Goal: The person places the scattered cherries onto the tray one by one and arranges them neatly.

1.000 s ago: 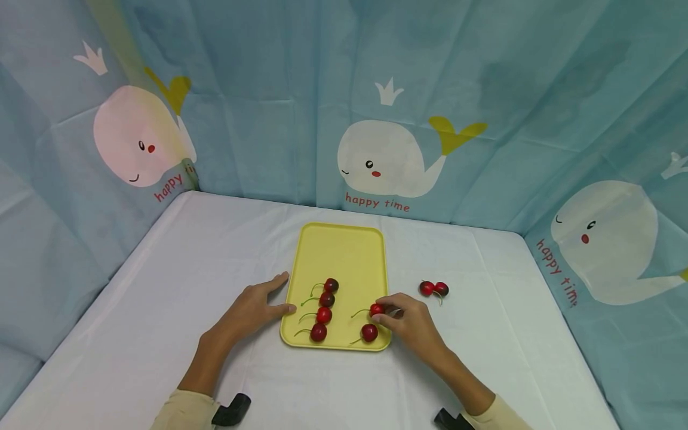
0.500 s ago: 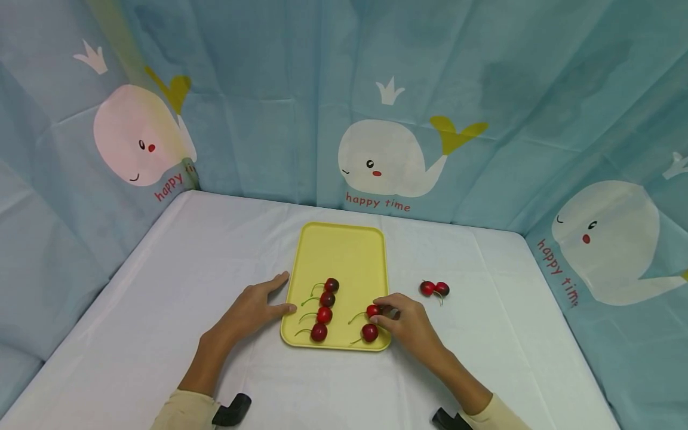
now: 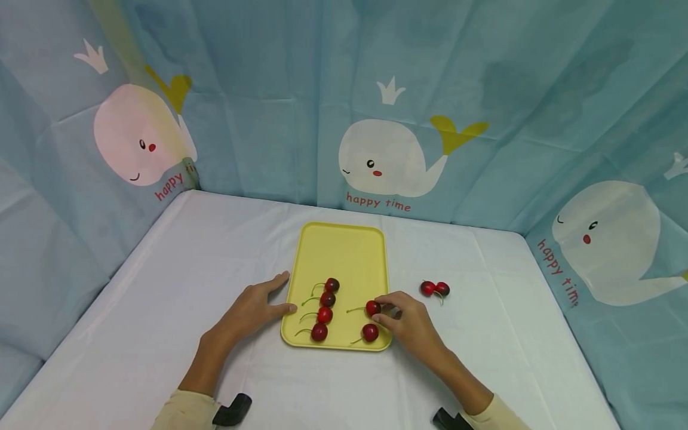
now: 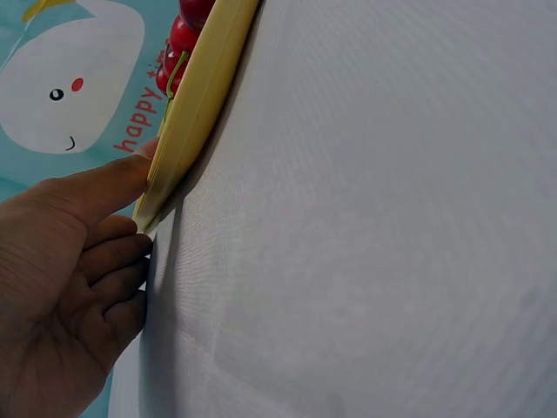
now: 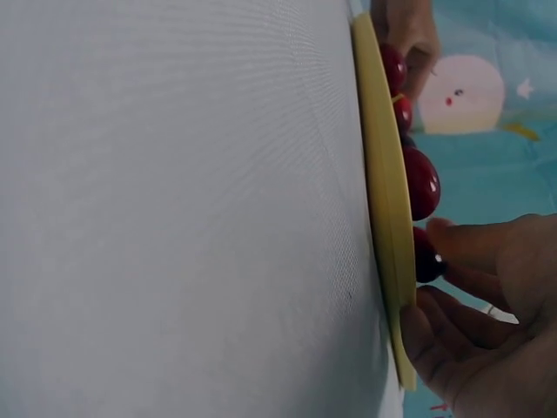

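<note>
A yellow tray point(image 3: 349, 251) lies on the white cloth. My left hand point(image 3: 255, 307) rests at its left edge, the thumb on the rim and the fingers spread along the side. My right hand point(image 3: 411, 316) pinches a red cherry point(image 3: 372, 308) between thumb and fingertips over the tray's right part, its stem pointing left. Just below it on the tray sits another dark red cherry point(image 3: 369, 332). Along the tray's left side several cherries point(image 3: 324, 315) form a column, stems to the left. In the right wrist view the pinched cherry point(image 5: 427, 255) is at or just above the tray surface.
Two more cherries point(image 3: 434, 288) lie touching on the cloth, right of the tray beyond my right hand. A white cloth point(image 3: 236, 233) covers the table. Blue curtains point(image 3: 258, 131) with printed whales stand around its back and sides.
My right hand has shifted the pinched cherry slightly left and then a little away from me, its stem swinging level. The left hand and the tray stay where they were.
</note>
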Available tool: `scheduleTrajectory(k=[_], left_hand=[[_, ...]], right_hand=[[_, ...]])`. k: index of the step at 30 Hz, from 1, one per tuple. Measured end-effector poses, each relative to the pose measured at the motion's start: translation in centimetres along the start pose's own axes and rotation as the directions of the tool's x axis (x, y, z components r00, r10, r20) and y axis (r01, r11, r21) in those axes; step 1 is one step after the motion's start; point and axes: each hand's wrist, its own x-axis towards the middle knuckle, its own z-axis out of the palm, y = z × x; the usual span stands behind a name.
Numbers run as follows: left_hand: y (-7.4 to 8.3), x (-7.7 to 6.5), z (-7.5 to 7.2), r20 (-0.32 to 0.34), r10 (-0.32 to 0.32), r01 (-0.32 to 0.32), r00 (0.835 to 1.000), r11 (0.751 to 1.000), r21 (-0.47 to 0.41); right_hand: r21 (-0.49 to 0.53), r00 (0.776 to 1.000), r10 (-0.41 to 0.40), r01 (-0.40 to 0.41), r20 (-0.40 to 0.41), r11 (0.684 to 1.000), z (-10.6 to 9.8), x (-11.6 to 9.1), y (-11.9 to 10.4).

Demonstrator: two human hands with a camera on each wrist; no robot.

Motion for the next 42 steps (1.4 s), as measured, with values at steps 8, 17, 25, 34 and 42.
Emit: scheduleTrajectory(k=[8,17,25,34,42], left_hand=[[0.1,-0.1,0.0,-0.005,0.007,-0.007,1.000,1.000,0.000],[0.2,-0.1,0.0,-0.006,0.001,-0.001,1.000,1.000,0.008],[0.2,-0.1,0.0,0.001,-0.009,0.009,1.000,1.000,0.008],[0.4,-0.1,-0.1,-0.001,0.000,0.000,1.000,1.000,0.005],[0.4,-0.1,-0.1,0.001,-0.006,0.006,1.000,1.000,0.012]], right_hand=[[0.006,1.000,0.001,-0.001,0.001,1.000,0.0,0.2,0.2],[0.020,1.000,-0.005,0.006,-0.017,1.000,-0.3,0.2,0.3],[0.066,0.999,0.005,-0.001,-0.053,0.998,-0.7,-0.2,0.7],[0.065,0.994,0.068,-0.063,-0.080,0.996,-1.6,-0.4,1.2],[0.066,0.989,0.100,-0.094,-0.106,0.993,-2.6,-0.8,2.0]])
